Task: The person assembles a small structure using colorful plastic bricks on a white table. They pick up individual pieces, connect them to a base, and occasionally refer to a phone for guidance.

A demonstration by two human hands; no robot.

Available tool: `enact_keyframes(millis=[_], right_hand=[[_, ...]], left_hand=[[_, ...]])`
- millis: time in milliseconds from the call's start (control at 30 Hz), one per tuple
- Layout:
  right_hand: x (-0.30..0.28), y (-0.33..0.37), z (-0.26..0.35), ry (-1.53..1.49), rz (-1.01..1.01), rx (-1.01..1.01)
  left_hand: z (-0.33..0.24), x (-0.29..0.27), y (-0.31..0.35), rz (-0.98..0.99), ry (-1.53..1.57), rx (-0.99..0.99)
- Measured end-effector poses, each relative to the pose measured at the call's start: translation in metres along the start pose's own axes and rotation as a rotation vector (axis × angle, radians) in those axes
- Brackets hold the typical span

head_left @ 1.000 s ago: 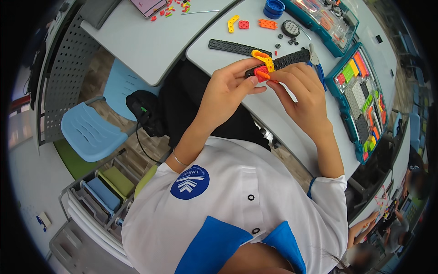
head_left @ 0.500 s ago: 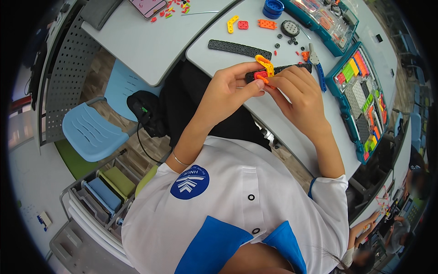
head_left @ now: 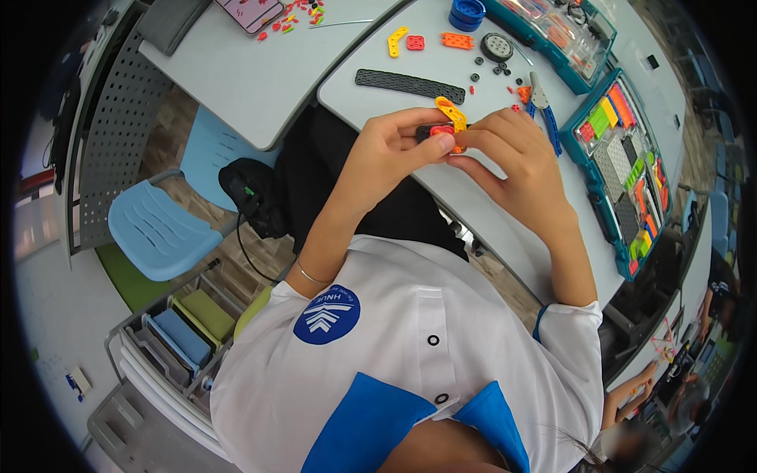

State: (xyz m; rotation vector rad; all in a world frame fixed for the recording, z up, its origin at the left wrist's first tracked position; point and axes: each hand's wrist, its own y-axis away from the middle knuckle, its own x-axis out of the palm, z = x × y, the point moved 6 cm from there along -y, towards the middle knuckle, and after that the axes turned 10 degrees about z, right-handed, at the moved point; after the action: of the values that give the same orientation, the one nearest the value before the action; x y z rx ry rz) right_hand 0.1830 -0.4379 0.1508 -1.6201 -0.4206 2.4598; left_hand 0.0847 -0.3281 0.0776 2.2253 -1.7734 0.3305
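Note:
Over the table's near edge I hold a small assembly of plastic building pieces. Its yellow bent beam (head_left: 452,113) stands up at the top, with red and orange parts below and a short stretch of black beam showing at the left. My left hand (head_left: 394,154) is closed on it, thumb pressed against the red part. My right hand (head_left: 516,162) is closed at the assembly's right side; the fingers cover what they grip there. Just beyond lies a long black perforated plate (head_left: 410,84). Grey-and-blue pliers (head_left: 544,110) lie beyond the right hand.
On the table are a loose yellow angled beam (head_left: 396,41), a red plate (head_left: 415,42), an orange plate (head_left: 457,40), a wheel (head_left: 497,47) and blue rims (head_left: 467,14). Teal parts cases (head_left: 582,146) stand at right. A phone (head_left: 251,12) lies far left, beside small connectors.
The assembly has turned in my hands. The black beam that stuck out past my right hand's fingers no longer shows there. Both hands stay close together.

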Motion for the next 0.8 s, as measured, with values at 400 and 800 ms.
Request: enact_keyframes(millis=[400, 800], right_hand=[[-0.01, 0.018, -0.061, -0.312, 0.294, 0.426], [0.07, 0.022, -0.058, -0.281, 0.199, 0.284]], left_hand=[[-0.009, -0.025, 0.002, -0.06, -0.058, 0.043], [-0.07, -0.206, 0.012, -0.899, -1.589, 0.256]])
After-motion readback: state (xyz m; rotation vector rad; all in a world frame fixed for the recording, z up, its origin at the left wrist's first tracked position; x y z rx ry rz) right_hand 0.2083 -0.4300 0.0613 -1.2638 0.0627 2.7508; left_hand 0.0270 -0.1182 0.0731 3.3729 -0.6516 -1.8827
